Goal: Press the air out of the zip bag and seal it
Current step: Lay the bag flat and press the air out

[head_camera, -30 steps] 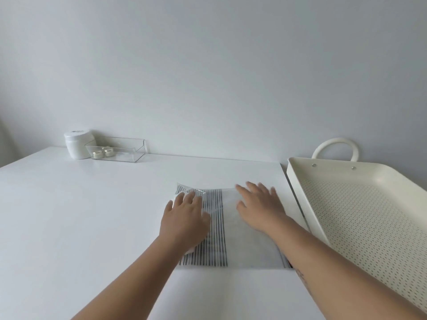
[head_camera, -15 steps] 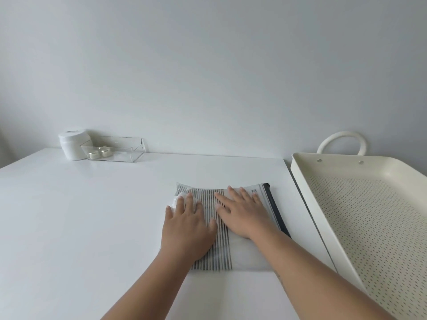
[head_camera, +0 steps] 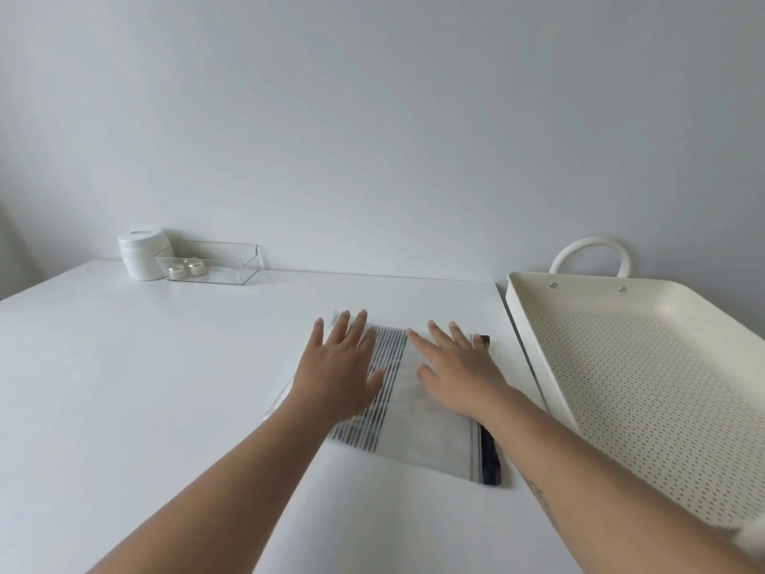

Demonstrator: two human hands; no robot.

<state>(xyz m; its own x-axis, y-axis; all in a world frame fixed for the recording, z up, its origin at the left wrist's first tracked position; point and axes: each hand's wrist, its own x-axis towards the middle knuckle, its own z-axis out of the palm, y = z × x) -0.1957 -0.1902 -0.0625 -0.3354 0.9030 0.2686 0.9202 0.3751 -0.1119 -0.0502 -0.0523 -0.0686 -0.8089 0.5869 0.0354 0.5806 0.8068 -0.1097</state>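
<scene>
A clear zip bag (head_camera: 418, 428) lies flat on the white table (head_camera: 145, 366), with a striped cloth inside and a dark zip strip (head_camera: 490, 457) along its right edge. My left hand (head_camera: 337, 366) lies palm down on the bag's left, striped part, fingers spread. My right hand (head_camera: 455, 366) lies palm down on the bag's right part, its fingers pointing to the far edge. Neither hand grips anything. The arms hide part of the bag's near side.
A cream perforated tray (head_camera: 645, 366) with a loop handle stands right of the bag, close to the zip edge. At the back left stand a white jar (head_camera: 138, 254) and a clear plastic box (head_camera: 215, 263) with two small items in it.
Both hands have slid across the bag; the left hand has moved further left and away, the right hand rightward toward the zip strip. The bag looks flatter and slightly turned.
</scene>
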